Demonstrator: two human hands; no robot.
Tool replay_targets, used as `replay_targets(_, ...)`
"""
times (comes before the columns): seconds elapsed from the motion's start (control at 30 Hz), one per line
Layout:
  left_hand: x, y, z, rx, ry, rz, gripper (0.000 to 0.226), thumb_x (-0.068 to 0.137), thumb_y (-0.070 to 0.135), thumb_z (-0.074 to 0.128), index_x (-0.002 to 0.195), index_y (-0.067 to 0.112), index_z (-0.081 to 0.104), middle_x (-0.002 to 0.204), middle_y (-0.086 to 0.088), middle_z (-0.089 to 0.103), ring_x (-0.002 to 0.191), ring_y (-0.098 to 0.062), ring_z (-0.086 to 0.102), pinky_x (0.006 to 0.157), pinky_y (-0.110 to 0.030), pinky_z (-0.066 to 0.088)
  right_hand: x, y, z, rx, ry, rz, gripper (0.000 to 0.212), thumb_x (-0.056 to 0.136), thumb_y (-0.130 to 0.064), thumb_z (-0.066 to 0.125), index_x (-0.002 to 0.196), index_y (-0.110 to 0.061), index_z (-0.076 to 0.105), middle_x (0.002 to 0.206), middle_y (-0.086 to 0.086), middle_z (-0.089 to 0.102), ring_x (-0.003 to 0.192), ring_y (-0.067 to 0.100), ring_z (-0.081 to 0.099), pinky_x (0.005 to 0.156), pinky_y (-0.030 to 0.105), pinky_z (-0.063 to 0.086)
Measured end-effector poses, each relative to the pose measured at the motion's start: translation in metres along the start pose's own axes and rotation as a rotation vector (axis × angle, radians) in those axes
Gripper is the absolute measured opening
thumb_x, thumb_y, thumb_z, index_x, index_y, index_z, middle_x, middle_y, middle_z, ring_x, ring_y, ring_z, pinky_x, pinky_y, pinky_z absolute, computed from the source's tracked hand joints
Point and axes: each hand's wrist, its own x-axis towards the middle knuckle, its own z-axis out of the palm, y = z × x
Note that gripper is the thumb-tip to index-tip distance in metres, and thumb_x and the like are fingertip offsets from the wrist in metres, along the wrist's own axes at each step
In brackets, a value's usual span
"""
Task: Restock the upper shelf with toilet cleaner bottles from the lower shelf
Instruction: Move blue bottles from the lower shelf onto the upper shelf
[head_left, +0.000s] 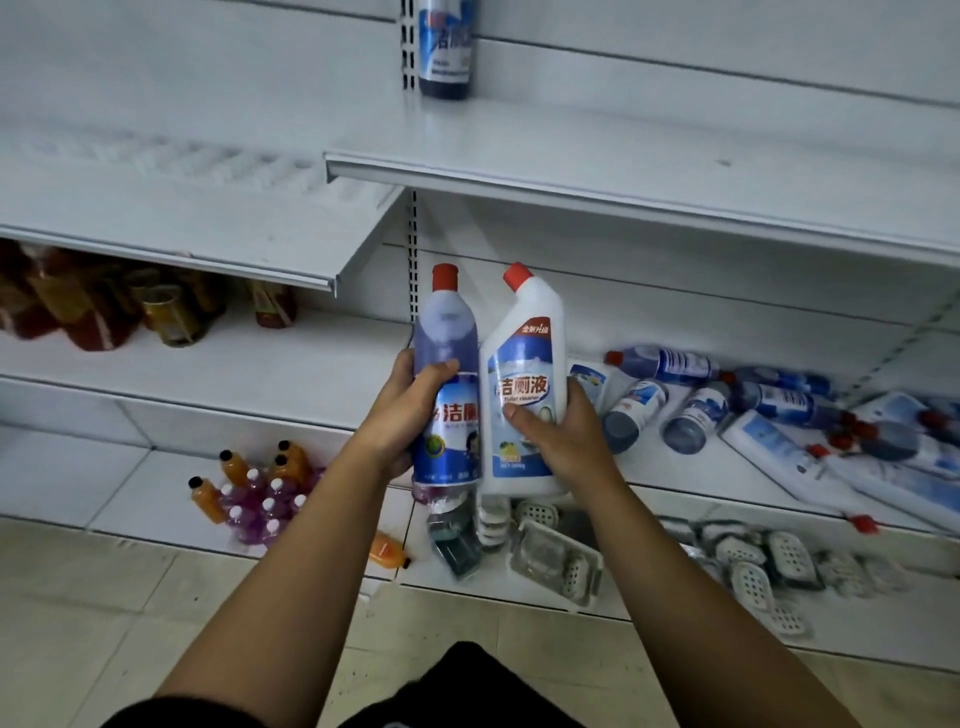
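Gripped upright in the left hand (410, 400), a blue cleaner bottle (447, 332); in the right hand (561, 441), a white cleaner bottle (524, 364), sides touching, red caps up; behind, lying flat across the lower shelf (670, 470), spare bottles (693, 418); farther up, standing on the upper shelf (623, 150), a lone bottle (445, 52).

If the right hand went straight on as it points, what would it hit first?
The right hand's white bottle would probably meet the blue bottle in the left hand, close beside it; depth is unclear.
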Motion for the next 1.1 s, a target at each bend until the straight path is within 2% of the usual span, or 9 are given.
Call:
replay_targets(0.13,-0.035,0.009,0.022,-0.001,-0.001,0.086,0.024,0.097,0.017,0.054,0.121,0.017,0.048,0.09,-0.013,0.067,0.062,-0.017,0.07,0.054,-0.029,0.057,-0.033,-0.013,-0.02,-0.007,0.007,-0.067,0.036,0.081,-0.02,0.078,0.106,-0.028,0.053,0.097,-0.011,0.069,0.078,0.001,0.07,0.067,0.024,0.058)
replay_targets(0.27,-0.07,0.02,0.049,0.014,-0.038,0.183,0.015,0.097,0.016,0.053,0.106,0.027,0.049,0.088,-0.01,0.066,0.061,-0.015,0.07,0.053,-0.028,0.056,-0.065,-0.034,-0.047,0.027,0.016,-0.142,0.03,0.082,-0.018,0.076,0.101,-0.029,0.054,0.096,-0.009,0.07,0.075,0.001,0.071,0.06,0.019,0.056)
replay_targets(0.33,-0.084,0.027,0.065,0.028,-0.07,0.233,0.018,0.097,0.016,0.052,0.107,0.031,0.048,0.089,-0.009,0.067,0.063,-0.016,0.07,0.054,-0.029,0.056,-0.078,-0.047,-0.063,0.046,0.024,-0.162,0.03,0.083,-0.019,0.076,0.101,-0.028,0.054,0.096,-0.009,0.07,0.074,0.002,0.072,0.058,0.02,0.056)
replay_targets(0.47,-0.105,0.039,0.1,-0.013,-0.111,0.296,0.024,0.094,0.014,0.052,0.116,0.025,0.05,0.088,-0.008,0.068,0.064,-0.016,0.07,0.056,-0.03,0.056,-0.098,-0.069,-0.095,0.069,0.068,-0.216,0.033,0.082,-0.019,0.077,0.105,-0.025,0.055,0.099,-0.005,0.071,0.079,0.009,0.073,0.063,0.028,0.058)
replay_targets(0.57,-0.119,0.046,0.128,0.002,-0.169,0.316,0.024,0.094,0.019,0.054,0.115,0.028,0.049,0.087,-0.007,0.069,0.066,-0.017,0.071,0.057,-0.03,0.057,-0.112,-0.082,-0.12,0.082,0.104,-0.263,0.031,0.081,-0.019,0.078,0.101,-0.027,0.055,0.098,-0.005,0.072,0.081,0.012,0.074,0.066,0.031,0.06)
replay_targets(0.7,-0.133,0.052,0.167,0.017,-0.216,0.356,0.017,0.097,0.015,0.048,0.107,0.028,0.048,0.084,-0.005,0.067,0.061,-0.013,0.07,0.053,-0.026,0.055,-0.13,-0.091,-0.155,0.11,0.159,-0.3,0.032,0.08,-0.019,0.078,0.102,-0.027,0.056,0.097,-0.005,0.072,0.082,0.012,0.074,0.067,0.032,0.059)
replay_targets(0.83,-0.134,0.055,0.206,0.037,-0.284,0.367,0.021,0.096,0.017,0.05,0.115,0.026,0.047,0.085,-0.004,0.068,0.065,-0.015,0.07,0.054,-0.027,0.055,-0.142,-0.099,-0.19,0.117,0.25,-0.321,0.033,0.079,-0.02,0.079,0.103,-0.026,0.056,0.098,-0.004,0.073,0.083,0.014,0.074,0.07,0.036,0.06)
replay_targets(0.93,-0.13,0.058,0.239,0.043,-0.349,0.375,0.027,0.096,0.018,0.051,0.122,0.025,0.046,0.091,-0.006,0.069,0.069,-0.018,0.071,0.059,-0.03,0.057,-0.149,-0.106,-0.218,0.113,0.32,-0.332,0.034,0.079,-0.019,0.078,0.105,-0.024,0.056,0.098,-0.004,0.072,0.08,0.011,0.074,0.064,0.03,0.059)
replay_targets(1.1,-0.118,0.058,0.3,-0.006,-0.451,0.364,0.02,0.095,0.014,0.05,0.111,0.026,0.047,0.089,-0.008,0.065,0.062,-0.015,0.069,0.055,-0.029,0.058,-0.154,-0.116,-0.269,0.086,0.454,-0.354,0.032,0.079,-0.019,0.079,0.099,-0.027,0.055,0.094,-0.006,0.072,0.079,0.012,0.074,0.065,0.032,0.06)
